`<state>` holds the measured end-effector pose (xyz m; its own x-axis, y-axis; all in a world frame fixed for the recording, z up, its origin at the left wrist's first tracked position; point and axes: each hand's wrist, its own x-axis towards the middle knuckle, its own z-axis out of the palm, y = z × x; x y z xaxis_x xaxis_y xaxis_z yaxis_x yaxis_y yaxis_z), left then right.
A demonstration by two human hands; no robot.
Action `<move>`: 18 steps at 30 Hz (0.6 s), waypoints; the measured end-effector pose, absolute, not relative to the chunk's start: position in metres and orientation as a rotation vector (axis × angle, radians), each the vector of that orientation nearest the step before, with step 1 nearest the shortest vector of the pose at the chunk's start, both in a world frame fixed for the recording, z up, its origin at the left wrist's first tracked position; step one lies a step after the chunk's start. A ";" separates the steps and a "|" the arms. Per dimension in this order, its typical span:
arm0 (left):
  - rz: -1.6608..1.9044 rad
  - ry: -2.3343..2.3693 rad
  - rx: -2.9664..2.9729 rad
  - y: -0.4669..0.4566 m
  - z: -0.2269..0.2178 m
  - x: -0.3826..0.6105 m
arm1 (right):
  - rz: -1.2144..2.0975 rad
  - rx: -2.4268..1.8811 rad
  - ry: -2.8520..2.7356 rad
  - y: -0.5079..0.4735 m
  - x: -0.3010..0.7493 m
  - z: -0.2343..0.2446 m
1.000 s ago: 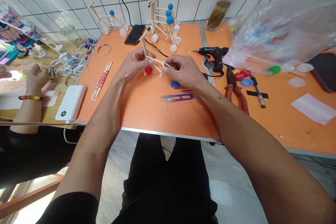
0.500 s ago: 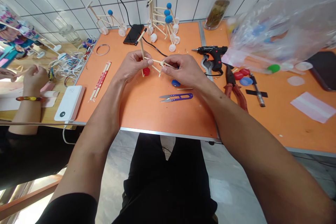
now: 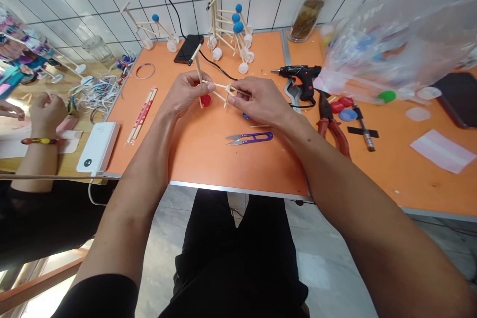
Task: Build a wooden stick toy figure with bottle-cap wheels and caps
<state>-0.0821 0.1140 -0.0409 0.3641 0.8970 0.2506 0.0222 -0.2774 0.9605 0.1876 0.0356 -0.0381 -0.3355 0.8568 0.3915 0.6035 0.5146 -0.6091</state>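
While the left hand (image 3: 186,92) pinches the stick frame (image 3: 218,85) near its upright over the orange table (image 3: 208,159) and the right hand (image 3: 263,99) pinches its other end, it looks light, stiff, probably weak-jointed, best held by the sticks.

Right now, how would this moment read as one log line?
left hand: holding stick frame | right hand: holding frame's other end | purple snips: lying nearby on orange table
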 end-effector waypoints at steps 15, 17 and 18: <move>1.109 0.877 1.628 0.113 -0.043 -0.081 | 0.341 -1.275 -2.068 0.037 0.190 -0.042; 1.120 0.884 1.620 0.111 -0.042 -0.079 | 0.371 -1.234 -2.036 0.040 0.191 -0.046; 1.123 0.887 1.619 0.110 -0.041 -0.078 | 0.384 -1.217 -2.023 0.041 0.192 -0.047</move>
<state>-0.0784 0.1099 -0.0410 0.3170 0.9106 0.2652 0.0472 -0.2944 0.9545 0.1917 0.0410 -0.0470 -0.2838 0.8547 0.4347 0.6360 0.5070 -0.5817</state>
